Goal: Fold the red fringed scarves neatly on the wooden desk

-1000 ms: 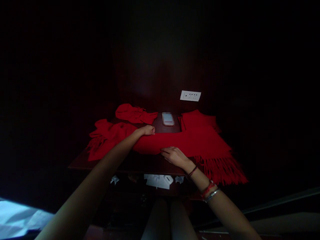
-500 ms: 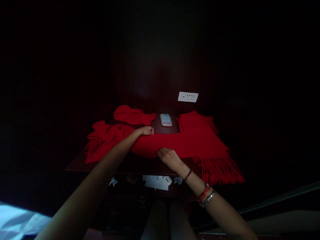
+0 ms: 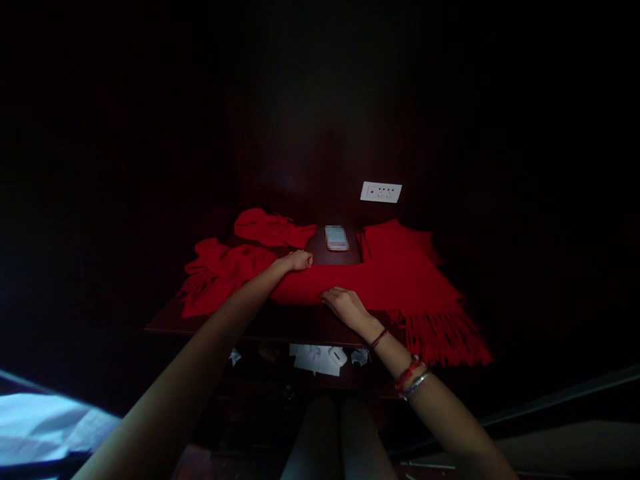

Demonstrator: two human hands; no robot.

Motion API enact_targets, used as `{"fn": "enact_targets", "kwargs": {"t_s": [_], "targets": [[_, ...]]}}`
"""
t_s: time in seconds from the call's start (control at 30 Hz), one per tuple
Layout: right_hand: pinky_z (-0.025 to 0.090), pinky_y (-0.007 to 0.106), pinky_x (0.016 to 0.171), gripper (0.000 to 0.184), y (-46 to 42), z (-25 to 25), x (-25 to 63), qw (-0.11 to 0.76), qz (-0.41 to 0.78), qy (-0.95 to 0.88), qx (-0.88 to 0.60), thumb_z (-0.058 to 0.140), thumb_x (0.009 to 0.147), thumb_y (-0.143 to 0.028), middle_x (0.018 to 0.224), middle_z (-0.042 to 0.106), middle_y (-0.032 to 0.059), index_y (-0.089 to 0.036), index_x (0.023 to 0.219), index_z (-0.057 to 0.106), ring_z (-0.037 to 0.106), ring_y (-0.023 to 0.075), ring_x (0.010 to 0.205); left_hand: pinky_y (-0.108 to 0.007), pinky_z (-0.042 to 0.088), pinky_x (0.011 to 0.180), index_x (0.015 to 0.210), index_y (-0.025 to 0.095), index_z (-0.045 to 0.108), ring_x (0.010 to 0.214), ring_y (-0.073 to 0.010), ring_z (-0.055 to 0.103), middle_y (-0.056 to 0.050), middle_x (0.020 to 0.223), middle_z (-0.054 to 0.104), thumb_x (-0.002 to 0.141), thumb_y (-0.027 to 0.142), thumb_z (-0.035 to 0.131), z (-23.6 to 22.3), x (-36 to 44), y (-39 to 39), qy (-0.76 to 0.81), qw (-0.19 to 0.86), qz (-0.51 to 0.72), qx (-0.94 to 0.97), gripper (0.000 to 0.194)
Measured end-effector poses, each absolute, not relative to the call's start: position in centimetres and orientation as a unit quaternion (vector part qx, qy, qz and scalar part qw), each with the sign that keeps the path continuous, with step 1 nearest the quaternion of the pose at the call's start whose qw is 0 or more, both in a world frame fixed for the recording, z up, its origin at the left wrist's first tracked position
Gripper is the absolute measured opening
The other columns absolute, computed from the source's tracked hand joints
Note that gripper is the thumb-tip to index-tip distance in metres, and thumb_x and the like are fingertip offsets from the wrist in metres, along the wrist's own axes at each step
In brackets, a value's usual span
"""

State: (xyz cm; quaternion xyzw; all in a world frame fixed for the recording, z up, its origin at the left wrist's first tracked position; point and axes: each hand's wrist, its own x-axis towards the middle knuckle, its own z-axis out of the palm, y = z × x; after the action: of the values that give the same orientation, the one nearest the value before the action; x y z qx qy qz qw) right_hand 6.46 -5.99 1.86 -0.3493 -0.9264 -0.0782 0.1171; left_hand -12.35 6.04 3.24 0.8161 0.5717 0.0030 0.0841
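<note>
A red fringed scarf lies spread across the dark table, its tassels hanging over the front edge at right. At the scarf's far edge, left of the phone, my left hand is closed on the cloth. My right hand is at the near edge of the same strip, its bent fingers closed on the border; the fingertips are partly hidden. Bunched red cloth with fringe lies to the left, beside my left forearm. Another crumpled red piece sits behind it.
A phone with a lit screen lies at the back of the dark table. A white socket plate is on the wall. Below the tabletop, a shelf holds white paper, a small white case and crumpled bits.
The view has shifted slightly, moving everything a little right and up. My right hand and the scarf's near edge have moved slightly away from me; my left hand stays at the far edge.
</note>
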Motion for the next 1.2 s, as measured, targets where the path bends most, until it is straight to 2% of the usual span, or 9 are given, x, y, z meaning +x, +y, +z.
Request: {"fn": "enact_targets", "kwargs": {"t_s": [0.23,0.4,0.53,0.67,0.77,0.87,1.07,1.2], "targets": [[0.035,0.021,0.061,0.021,-5.9,1.8,6.6,0.118,-0.04,-0.912,-0.391,0.029,0.087,-0.02,0.078,0.059,0.0063,-0.016,0.101,0.044,0.054,0.0122,0.071,-0.019,0.039,0.061,0.084,0.019,0.057,0.077,-0.0134,0.054,-0.003,0.088,0.06,0.07,0.017,0.047,3.4,-12.2,5.7,0.572,0.077,-0.001,0.816,0.017],[0.036,0.021,0.063,0.019,-6.2,2.1,6.5,0.085,-0.043,-0.929,-0.358,0.033,0.085,-0.016,0.084,0.059,0.0055,-0.018,0.097,0.048,0.054,0.0126,0.076,-0.021,0.039,0.061,0.083,0.019,0.057,0.077,-0.0144,0.054,-0.004,0.087,0.06,0.069,0.015,0.046,3.3,-12.1,5.9,0.574,0.086,0.007,0.814,0.018],[0.036,0.021,0.062,0.022,-6.5,2.5,6.1,0.071,-0.039,-0.914,-0.398,0.033,0.085,-0.018,0.084,0.06,0.0063,-0.017,0.101,0.048,0.055,0.0127,0.075,-0.02,0.038,0.061,0.078,0.018,0.058,0.074,-0.014,0.054,-0.003,0.083,0.061,0.066,0.014,0.048,3.2,-12.2,6.1,0.576,0.112,0.024,0.809,0.017],[0.037,0.024,0.063,0.019,-7.1,2.7,5.7,0.054,-0.095,-0.914,-0.391,0.036,0.082,-0.014,0.085,0.058,0.0076,-0.016,0.088,0.054,0.053,0.0152,0.077,-0.019,0.038,0.06,0.071,0.015,0.059,0.069,-0.0129,0.054,-0.002,0.073,0.061,0.065,0.015,0.049,3.3,-12.4,6.3,0.573,0.162,0.051,0.801,0.011],[0.038,0.026,0.065,0.016,-7.9,3.1,5.6,0.05,-0.128,-0.911,-0.389,0.038,0.081,-0.012,0.083,0.057,0.009,-0.014,0.086,0.053,0.052,0.017,0.078,-0.02,0.038,0.06,0.065,0.013,0.059,0.066,-0.0131,0.053,-0.001,0.067,0.061,0.066,0.017,0.048,4.0,-12.5,6.6,0.565,0.213,0.084,0.793,0.012],[0.038,0.026,0.064,0.016,-8.6,3.8,5.9,0.058,-0.142,-0.891,-0.426,0.037,0.081,-0.014,0.08,0.057,0.0091,-0.015,0.088,0.052,0.051,0.0174,0.075,-0.02,0.039,0.062,0.067,0.012,0.058,0.067,-0.0125,0.053,-0.001,0.068,0.061,0.069,0.018,0.045,5.2,-12.4,6.9,0.546,0.266,0.135,0.782,0.015],[0.036,0.024,0.06,0.025,-9.4,6.7,8.9,0.093,-0.157,-0.845,-0.503,0.032,0.082,-0.016,0.079,0.058,0.0083,-0.019,0.103,0.046,0.053,0.0169,0.071,-0.021,0.042,0.065,0.087,0.011,0.056,0.073,-0.0118,0.055,-0.006,0.082,0.061,0.077,0.016,0.038,8.2,-9.3,7.8,0.485,0.358,0.245,0.76,0.021],[0.037,0.022,0.062,0.027,-9.3,8.7,12.6,0.169,-0.119,-0.814,-0.543,0.032,0.082,-0.019,0.082,0.06,0.0066,-0.021,0.106,0.045,0.055,0.0157,0.072,-0.022,0.043,0.061,0.084,0.012,0.057,0.066,-0.0115,0.055,-0.005,0.076,0.061,0.075,0.019,0.045,10.2,-4.8,8.7,0.439,0.454,0.313,0.709,0.017]]}}
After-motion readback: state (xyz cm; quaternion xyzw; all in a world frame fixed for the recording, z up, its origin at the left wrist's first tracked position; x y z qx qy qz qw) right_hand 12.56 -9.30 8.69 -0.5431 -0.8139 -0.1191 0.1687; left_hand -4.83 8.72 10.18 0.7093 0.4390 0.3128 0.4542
